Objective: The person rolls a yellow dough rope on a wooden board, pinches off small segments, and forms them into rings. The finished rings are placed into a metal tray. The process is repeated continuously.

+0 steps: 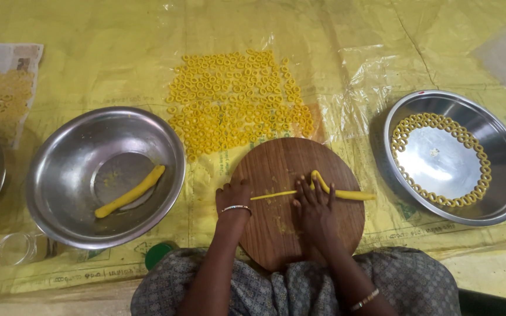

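Thin dough rope on the board — easy to snap or roll uneven

The right hand lies flat, fingers spread, on a yellow dough rope that crosses the round wooden board; one end curls up by the fingertips and the thicker end reaches toward the board's right edge. The left hand rests loosely curled at the rope's thin left end, gripping nothing that I can see. The risk, as I judge it: heavy palm pressure could break the thin stretch, or leave thick and thin parts. A thicker dough piece waits in the left bowl; finished rings lie on the plastic sheet, more line the right plate — a stray sleeve could scatter them.
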